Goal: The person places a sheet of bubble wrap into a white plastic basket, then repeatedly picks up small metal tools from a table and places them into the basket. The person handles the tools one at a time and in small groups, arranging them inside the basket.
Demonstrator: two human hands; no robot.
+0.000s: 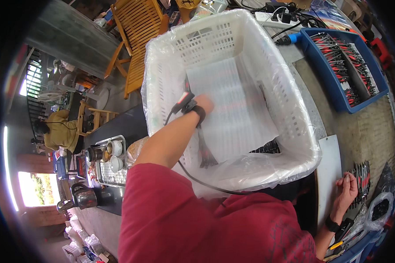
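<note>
My left hand (205, 104) reaches into a white plastic basket (310, 160) with a clear plastic liner. It is over a white translucent sheet (232, 109), and its fingers are smeared by motion. A black wristband with a cabled black and red device (183, 101) is on that wrist. Dark slim items (267, 148) show past the sheet's lower edge; most of what lies under it is hidden. My right hand (347, 190) rests at the right beside a row of slim black and red tools (360, 180). Its fingers are curled together; whatever they hold, if anything, is hidden.
A blue bin (338, 100) of similar red and black tools stands at the far right. A power strip (272, 19) with cables lies behind the basket. At left are a tray (111, 179) with cups, a glass kettle (84, 197), a wooden chair (138, 37) and a seated person (61, 129).
</note>
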